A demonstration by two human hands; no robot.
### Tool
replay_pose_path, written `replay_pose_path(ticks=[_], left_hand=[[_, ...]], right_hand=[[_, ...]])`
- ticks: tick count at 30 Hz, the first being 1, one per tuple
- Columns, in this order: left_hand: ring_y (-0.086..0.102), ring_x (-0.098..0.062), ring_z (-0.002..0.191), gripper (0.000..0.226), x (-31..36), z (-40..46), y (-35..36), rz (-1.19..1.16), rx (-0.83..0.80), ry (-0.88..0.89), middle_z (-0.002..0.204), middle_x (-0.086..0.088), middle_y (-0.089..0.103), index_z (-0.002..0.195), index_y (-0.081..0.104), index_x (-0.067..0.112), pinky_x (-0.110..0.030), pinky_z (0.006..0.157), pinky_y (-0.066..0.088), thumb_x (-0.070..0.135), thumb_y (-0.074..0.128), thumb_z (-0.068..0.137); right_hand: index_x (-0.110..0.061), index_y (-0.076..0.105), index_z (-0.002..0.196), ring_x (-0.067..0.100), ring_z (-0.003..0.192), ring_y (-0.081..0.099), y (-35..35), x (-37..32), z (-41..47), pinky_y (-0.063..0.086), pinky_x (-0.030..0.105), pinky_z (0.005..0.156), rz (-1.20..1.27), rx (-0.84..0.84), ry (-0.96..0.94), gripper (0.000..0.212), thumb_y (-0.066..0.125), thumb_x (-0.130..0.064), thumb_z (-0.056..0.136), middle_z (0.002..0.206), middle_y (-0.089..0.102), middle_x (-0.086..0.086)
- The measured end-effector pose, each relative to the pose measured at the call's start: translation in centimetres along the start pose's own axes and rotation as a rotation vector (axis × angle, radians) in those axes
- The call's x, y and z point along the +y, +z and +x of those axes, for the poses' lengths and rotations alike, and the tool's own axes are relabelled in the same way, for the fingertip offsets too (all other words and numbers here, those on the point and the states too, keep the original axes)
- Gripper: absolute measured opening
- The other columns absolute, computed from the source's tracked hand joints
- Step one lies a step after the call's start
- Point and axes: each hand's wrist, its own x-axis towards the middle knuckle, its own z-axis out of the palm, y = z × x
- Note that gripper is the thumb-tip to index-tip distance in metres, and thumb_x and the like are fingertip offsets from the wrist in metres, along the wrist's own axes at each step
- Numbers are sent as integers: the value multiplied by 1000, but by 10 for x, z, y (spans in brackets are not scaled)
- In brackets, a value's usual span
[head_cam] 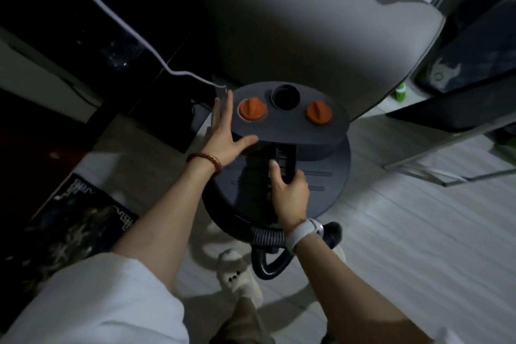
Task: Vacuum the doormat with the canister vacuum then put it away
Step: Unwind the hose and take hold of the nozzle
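The dark grey canister vacuum (315, 176) stands on the pale floor in the middle of the view. Its top plate carries two orange knobs (252, 109) and a round black port. My right hand (290, 193) is closed around the black carry handle (284, 159) on the lid. My left hand (226, 131) lies flat with spread fingers against the left edge of the top plate. A ribbed hose (268, 240) curls out of the canister below my right wrist. A dark patterned mat (69, 223) lies at the lower left.
A large grey curved body (321, 31) rises right behind the vacuum. A white cable (117, 17) runs from upper left down to the vacuum's top. Dark furniture stands at the left and right. My slippered foot (237, 274) is just in front of the canister. A green bottle (400, 91) sits at the right.
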Motion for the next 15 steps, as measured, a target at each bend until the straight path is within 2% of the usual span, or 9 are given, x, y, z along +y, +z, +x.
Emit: replay_pose_path(ticks=[5, 7, 10, 13, 15], left_hand=[[15, -16, 143, 85, -6, 2, -21, -20, 35, 11, 157, 2, 9, 149, -4, 25, -34, 112, 23, 25, 58, 91], [12, -17, 144, 79, -19, -6, -20, -23, 17, -10, 158, 1, 9, 149, 3, 24, -35, 114, 20, 30, 56, 91], [1, -15, 145, 68, -39, -25, -12, 24, -45, -32, 158, -1, 7, 149, 13, 18, -34, 118, 11, 29, 52, 94], [-3, -13, 145, 62, -45, -54, 1, 49, -24, -14, 157, -1, 8, 147, 19, 15, -26, 115, 7, 23, 51, 95], [1, -13, 145, 60, -46, -75, 9, 17, 7, -8, 157, 0, 8, 147, 22, 16, -28, 116, 13, 22, 51, 94]], right_hand=[[-4, 46, 100, 28, 90, 60, 38, -26, 5, 48, 36, 75, 44, -39, 56, 39, 50, -42, 91, 96, 61, 13], [-3, 44, 104, 28, 90, 60, 42, -30, 8, 47, 33, 74, 35, -60, 35, 41, 48, -42, 92, 98, 61, 15], [2, 43, 111, 20, 84, 53, 38, -33, 8, 34, 17, 61, -23, -96, -23, 42, 47, -37, 93, 92, 55, 8], [-2, 43, 116, 24, 102, 56, 29, -29, 10, 35, 19, 72, -57, -155, -50, 42, 46, -37, 94, 108, 59, 10], [-7, 45, 119, 19, 101, 56, 19, -23, 6, 35, 19, 73, -96, -175, -79, 39, 45, -37, 94, 106, 59, 3]])
